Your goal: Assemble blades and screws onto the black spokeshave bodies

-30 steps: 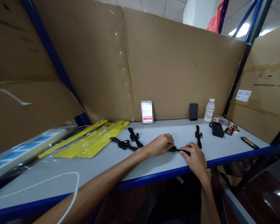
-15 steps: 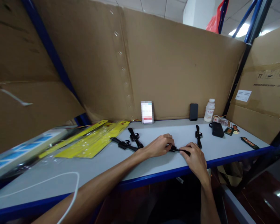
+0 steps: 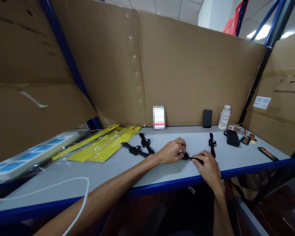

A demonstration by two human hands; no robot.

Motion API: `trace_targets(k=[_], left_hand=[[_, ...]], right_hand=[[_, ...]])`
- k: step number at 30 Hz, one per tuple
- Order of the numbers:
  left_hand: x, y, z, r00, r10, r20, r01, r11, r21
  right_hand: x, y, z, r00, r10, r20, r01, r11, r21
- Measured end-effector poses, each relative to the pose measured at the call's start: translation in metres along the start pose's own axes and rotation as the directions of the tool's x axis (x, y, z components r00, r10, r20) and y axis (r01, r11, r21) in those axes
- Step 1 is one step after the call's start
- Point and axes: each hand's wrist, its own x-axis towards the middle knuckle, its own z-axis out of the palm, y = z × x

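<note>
Both of my hands rest on the grey shelf table near its blue front edge. My left hand and my right hand are closed on the two ends of one black watch lying between them. Only a short dark piece of the watch shows between the fingers. Two more black watches lie just left of my left hand. A third black watch lies beyond my right hand.
Yellow packaging strips lie at left, with a blue-and-white pack beside them. A white cable crosses the front left. At the back stand a small card, a black phone and a white bottle. Cardboard walls enclose the shelf.
The hands stay on the black watch with hardly any movement. The whole view has shifted slightly to the right and down as my head moved.
</note>
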Motion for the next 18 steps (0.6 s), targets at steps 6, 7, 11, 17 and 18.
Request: trace_targets(k=[6, 7, 11, 17, 18], left_hand=[[-0.001, -0.006, 0.0, 0.999, -0.041, -0.018, 0.042, 0.998, 0.049], [-0.001, -0.006, 0.001, 0.999, -0.033, -0.013, 0.034, 0.999, 0.033], [0.0, -0.006, 0.002, 1.0, 0.009, -0.001, -0.009, 0.999, -0.045], [-0.001, -0.013, 0.003, 1.0, -0.018, -0.019, 0.019, 0.999, 0.031], [-0.001, -0.013, 0.004, 1.0, -0.018, -0.015, 0.018, 0.999, 0.044]], right_hand=[[0.0, 0.0, 0.0, 1.0, 0.006, 0.009, -0.006, 1.0, 0.008], [0.0, 0.0, 0.0, 1.0, 0.007, 0.008, -0.007, 1.0, 0.006], [0.0, -0.001, -0.001, 1.0, 0.009, 0.005, -0.009, 1.0, 0.009], [0.0, -0.005, -0.003, 1.0, 0.016, 0.01, -0.016, 1.0, 0.002], [0.0, -0.005, -0.003, 1.0, 0.018, 0.012, -0.018, 1.0, 0.0]])
